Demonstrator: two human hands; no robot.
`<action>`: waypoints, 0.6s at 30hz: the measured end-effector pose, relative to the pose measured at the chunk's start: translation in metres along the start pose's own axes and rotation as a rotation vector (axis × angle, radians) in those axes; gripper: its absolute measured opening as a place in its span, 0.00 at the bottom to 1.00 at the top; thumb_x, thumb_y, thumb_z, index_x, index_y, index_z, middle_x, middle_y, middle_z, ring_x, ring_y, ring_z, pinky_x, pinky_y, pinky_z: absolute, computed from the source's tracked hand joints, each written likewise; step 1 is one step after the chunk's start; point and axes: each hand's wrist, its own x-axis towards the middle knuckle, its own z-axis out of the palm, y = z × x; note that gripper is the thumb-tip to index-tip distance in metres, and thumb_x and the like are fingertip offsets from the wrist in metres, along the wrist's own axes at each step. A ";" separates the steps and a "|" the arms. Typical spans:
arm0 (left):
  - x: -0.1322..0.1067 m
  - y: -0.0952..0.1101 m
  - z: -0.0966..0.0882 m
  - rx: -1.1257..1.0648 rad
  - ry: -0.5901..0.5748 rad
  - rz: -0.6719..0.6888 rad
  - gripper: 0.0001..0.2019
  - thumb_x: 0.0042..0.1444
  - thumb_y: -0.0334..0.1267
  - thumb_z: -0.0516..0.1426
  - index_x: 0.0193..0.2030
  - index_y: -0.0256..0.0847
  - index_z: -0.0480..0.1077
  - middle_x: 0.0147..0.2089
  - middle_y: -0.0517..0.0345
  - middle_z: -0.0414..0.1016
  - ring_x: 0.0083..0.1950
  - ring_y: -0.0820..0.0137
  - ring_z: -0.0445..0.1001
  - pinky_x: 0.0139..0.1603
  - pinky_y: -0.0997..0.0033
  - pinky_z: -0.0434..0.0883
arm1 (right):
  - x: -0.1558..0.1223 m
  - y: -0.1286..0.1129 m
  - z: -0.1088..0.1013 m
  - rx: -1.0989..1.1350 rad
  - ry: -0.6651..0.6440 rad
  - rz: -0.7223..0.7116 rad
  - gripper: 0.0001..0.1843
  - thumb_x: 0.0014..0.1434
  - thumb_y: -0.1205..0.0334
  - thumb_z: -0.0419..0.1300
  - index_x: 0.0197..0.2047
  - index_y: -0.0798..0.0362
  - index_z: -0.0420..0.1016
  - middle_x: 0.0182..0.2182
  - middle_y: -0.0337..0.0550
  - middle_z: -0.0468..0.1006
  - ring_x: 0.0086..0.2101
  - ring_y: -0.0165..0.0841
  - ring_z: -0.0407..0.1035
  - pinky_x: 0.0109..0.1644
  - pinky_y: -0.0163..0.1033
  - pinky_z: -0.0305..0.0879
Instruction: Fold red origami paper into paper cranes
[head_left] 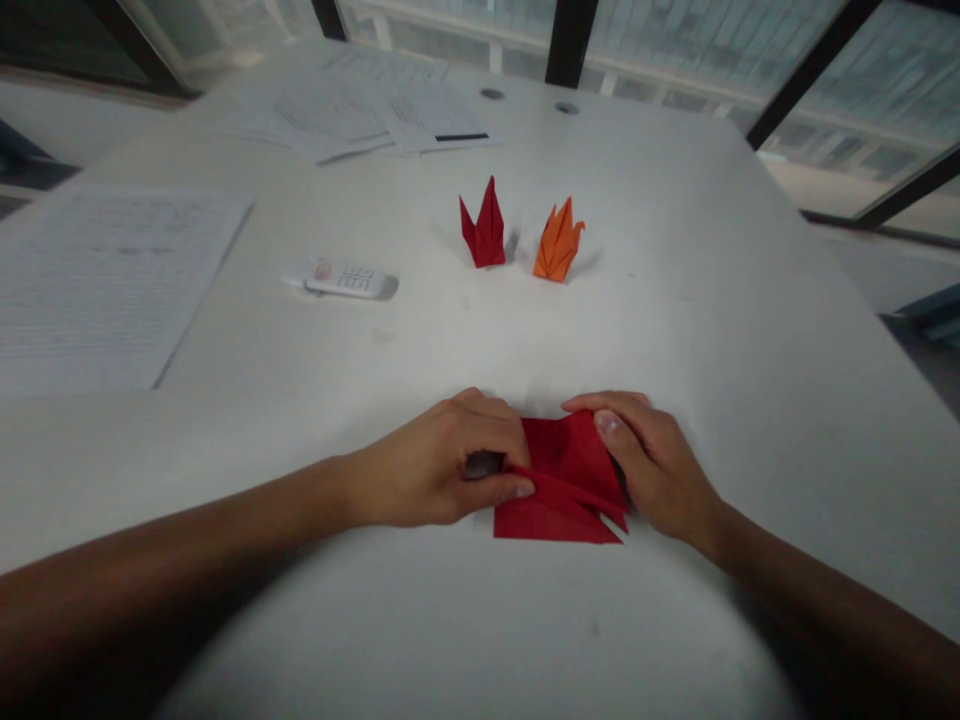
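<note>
A partly folded sheet of red origami paper [559,512] lies on the white table close in front of me, with creased flaps and pointed corners on its right side. My left hand [457,460] pinches a fold at the paper's left part between thumb and fingers. At the upper right edge, my right hand [652,460] grips the paper, its thumb on top and the fingers partly hidden behind. Beyond the hands stand two folded paper figures, a red one [485,230] and an orange one [559,242].
A white remote control [341,278] lies left of the paper figures. Printed sheets [105,285] cover the table's left side, and more papers [360,115] spread at the back left. Two round holes sit near the far edge, below windows with dark frames [571,45].
</note>
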 end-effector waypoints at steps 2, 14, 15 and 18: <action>0.001 -0.001 -0.002 -0.102 0.058 -0.067 0.08 0.63 0.35 0.62 0.32 0.39 0.72 0.34 0.60 0.75 0.36 0.73 0.73 0.43 0.71 0.70 | -0.003 0.002 0.000 0.043 0.025 0.025 0.21 0.75 0.49 0.47 0.56 0.45 0.78 0.45 0.43 0.84 0.46 0.40 0.76 0.55 0.50 0.67; 0.001 -0.001 -0.008 -0.348 0.165 -0.307 0.12 0.59 0.36 0.63 0.31 0.40 0.62 0.35 0.62 0.69 0.35 0.74 0.68 0.34 0.73 0.67 | -0.007 0.004 0.002 0.000 -0.004 -0.025 0.22 0.75 0.48 0.46 0.65 0.43 0.68 0.53 0.46 0.80 0.50 0.42 0.73 0.58 0.52 0.66; 0.001 -0.001 -0.008 -0.365 0.152 -0.320 0.13 0.61 0.38 0.63 0.32 0.40 0.61 0.34 0.62 0.67 0.34 0.74 0.66 0.33 0.73 0.65 | -0.007 0.004 0.001 0.002 -0.004 -0.027 0.22 0.75 0.48 0.47 0.65 0.43 0.68 0.54 0.46 0.80 0.51 0.43 0.73 0.59 0.53 0.66; 0.002 0.000 -0.008 -0.408 0.134 -0.366 0.15 0.65 0.44 0.59 0.32 0.41 0.59 0.31 0.64 0.62 0.31 0.75 0.61 0.29 0.74 0.60 | -0.007 0.005 0.001 0.008 -0.005 -0.027 0.22 0.75 0.49 0.46 0.66 0.44 0.68 0.56 0.46 0.79 0.53 0.44 0.72 0.59 0.53 0.65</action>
